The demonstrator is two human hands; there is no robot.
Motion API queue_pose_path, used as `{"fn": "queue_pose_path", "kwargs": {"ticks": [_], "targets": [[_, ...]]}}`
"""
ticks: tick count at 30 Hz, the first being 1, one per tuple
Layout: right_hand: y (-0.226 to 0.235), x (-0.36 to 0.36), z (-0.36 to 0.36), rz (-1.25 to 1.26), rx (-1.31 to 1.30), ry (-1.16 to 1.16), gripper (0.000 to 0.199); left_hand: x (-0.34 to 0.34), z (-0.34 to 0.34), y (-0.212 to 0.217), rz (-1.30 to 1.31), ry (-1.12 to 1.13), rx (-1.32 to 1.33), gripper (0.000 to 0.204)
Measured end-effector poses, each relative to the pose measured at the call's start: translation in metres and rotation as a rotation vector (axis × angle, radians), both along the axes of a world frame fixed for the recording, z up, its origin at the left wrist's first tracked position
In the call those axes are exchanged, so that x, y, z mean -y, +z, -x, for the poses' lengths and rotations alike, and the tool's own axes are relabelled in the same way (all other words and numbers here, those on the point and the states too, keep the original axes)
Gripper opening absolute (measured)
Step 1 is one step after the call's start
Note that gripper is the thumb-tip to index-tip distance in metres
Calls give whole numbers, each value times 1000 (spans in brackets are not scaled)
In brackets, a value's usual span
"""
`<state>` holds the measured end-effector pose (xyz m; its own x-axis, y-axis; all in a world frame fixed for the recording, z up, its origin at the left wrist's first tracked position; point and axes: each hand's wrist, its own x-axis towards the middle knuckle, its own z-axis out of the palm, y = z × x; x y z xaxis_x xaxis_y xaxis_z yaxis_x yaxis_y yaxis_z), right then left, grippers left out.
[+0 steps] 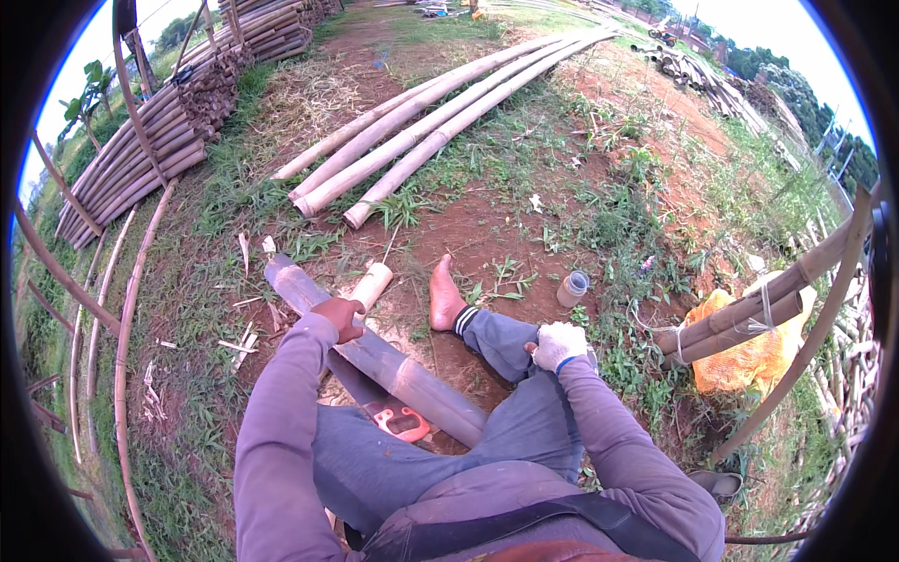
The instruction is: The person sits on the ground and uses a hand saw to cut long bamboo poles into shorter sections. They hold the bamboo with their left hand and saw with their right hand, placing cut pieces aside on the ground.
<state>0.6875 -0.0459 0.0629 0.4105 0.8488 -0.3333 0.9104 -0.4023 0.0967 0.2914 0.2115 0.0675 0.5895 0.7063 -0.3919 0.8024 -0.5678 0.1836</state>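
My left hand (pixel 337 318), bare, is closed over a thick dark bamboo pole (pixel 412 379) lying slantwise on the ground in front of me. Under and beyond that hand sticks out a paler bamboo piece (pixel 373 284). Between the pole and my left thigh lies a saw with an orange handle (pixel 403 424); most of its blade is hidden. My right hand (pixel 560 345), in a whitish glove, is closed at my right knee and seems to grip the grey-blue trouser leg (pixel 501 342). My bare foot (pixel 444 298) rests on the soil beyond the pole.
A clear plastic cup (pixel 572 288) stands right of my foot. Several long bamboo poles (pixel 440 122) lie ahead. Stacked bamboo (pixel 140 178) is at the far left. On the right, tied bamboo (pixel 740 323) juts over an orange mesh sack (pixel 726 361). A sandal (pixel 719 483) lies lower right.
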Motion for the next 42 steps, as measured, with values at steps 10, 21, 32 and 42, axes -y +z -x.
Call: {"fn": "queue_pose_path", "kwargs": {"ticks": [10, 21, 32, 42], "targets": [[2, 1, 1, 12, -16, 3, 53, 1, 3, 2, -11, -8, 3, 58], [-8, 4, -5, -47, 17, 50, 57, 2, 1, 5, 6, 0, -15, 58], [-7, 3, -4, -27, 12, 30, 53, -1, 5, -8, -29, -24, -4, 56], [-3, 4, 0, -35, 10, 12, 51, -3, 4, -8, -8, -12, -42, 58]]}}
